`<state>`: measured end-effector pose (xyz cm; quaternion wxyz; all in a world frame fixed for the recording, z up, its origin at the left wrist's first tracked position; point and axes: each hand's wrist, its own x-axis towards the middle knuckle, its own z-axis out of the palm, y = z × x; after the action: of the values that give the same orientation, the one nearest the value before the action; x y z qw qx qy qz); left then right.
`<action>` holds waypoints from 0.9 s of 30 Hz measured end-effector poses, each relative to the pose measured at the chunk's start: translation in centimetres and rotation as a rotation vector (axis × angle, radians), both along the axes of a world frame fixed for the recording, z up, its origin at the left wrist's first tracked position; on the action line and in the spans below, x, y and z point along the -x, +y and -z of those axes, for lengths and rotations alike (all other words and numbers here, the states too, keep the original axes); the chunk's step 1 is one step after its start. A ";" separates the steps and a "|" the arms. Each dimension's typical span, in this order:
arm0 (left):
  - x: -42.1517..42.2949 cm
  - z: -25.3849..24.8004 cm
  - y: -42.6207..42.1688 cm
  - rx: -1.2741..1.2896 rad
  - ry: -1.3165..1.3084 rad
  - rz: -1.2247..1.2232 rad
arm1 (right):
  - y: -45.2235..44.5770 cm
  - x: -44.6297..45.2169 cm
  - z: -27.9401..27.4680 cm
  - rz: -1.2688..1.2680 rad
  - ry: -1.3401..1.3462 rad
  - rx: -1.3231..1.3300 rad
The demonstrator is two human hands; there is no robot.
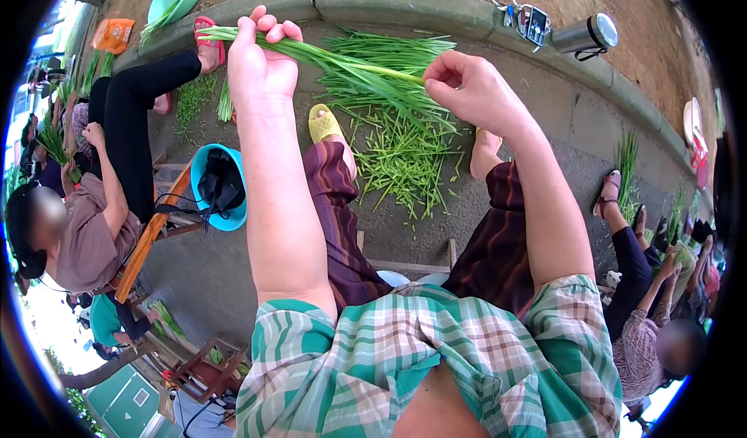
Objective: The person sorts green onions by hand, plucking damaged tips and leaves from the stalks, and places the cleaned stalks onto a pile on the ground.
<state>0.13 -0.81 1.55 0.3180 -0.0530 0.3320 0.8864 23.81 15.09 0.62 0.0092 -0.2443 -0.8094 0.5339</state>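
My left hand [267, 61] is palm up, its fingers curled around a bunch of long, thin green stalks [327, 58] that look like garlic chives. The bunch stretches rightward, its leafy ends drooping in the middle. At the right, my right hand [476, 94] pinches the end of one lighter stalk [397, 73] between thumb and fingertips. Below the hands, a pile of long green stalks [373, 53] lies on the ground. Short cut pieces [405, 166] are scattered between my feet, nearer to me.
A curb [405, 4] runs behind the pile, holding keys with a phone [537, 26] and a steel flask [580, 35]. At left are a blue bucket [239, 219] with a black bag, a wooden bench [156, 232] and a seated person [97, 224]. Another person [642, 352] sits right.
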 end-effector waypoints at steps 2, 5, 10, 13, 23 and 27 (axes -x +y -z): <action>-0.2 -0.1 0.1 -0.004 -0.003 -0.005 | -0.3 0.2 -0.1 0.069 -0.031 -0.093; -0.1 0.1 0.0 -0.029 -0.016 -0.012 | -0.7 0.5 -0.8 0.150 -0.040 -0.090; -0.8 -0.5 0.4 0.015 -0.049 -0.106 | -0.8 1.0 0.1 0.368 0.063 0.202; -0.1 -0.3 -0.3 -0.055 -0.041 -0.107 | -0.1 0.9 0.9 0.475 0.109 0.414; 3.3 0.5 -3.8 -0.053 -0.028 -0.328 | 1.3 -0.1 0.3 0.481 0.254 0.397; 3.4 0.2 -4.2 -0.043 -0.040 -0.351 | -0.1 -1.1 1.2 0.007 -0.034 0.228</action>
<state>-3.29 -4.99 1.32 0.1662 -0.1211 0.2922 0.9340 24.90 14.95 -0.62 -0.0304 -0.2558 -0.7427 0.6181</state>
